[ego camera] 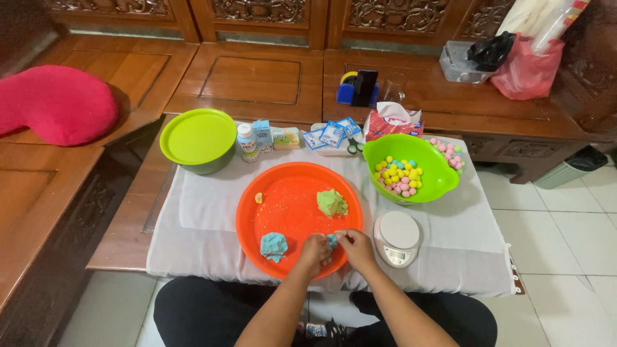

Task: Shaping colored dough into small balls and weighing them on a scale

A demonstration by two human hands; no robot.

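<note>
A small blue dough piece [331,242] is pinched between the closed fingers of the left hand [315,250] and right hand [355,247] over the near rim of the orange tray [289,205], where a loosened pinch could drop it off the worktop [205,218].

A home sitting room, turned into a small dough-making corner.

We see carved dark wooden bench seating [257,71] running along the wall and side, a red cushion [54,103] lying on it, and pale floor tiles [565,225] below. A low wooden table [122,238] under a white cloth [205,218] carries household things: an orange plastic tray [283,205], a green bowl of coloured balls [411,168], a lidded green bowl [198,138], a small kitchen scale [397,238], a milk bottle [247,141] and a tissue pack [392,122]. Plastic bags [524,61] rest on the bench, and a bin [569,168] stands by the corner.
</note>
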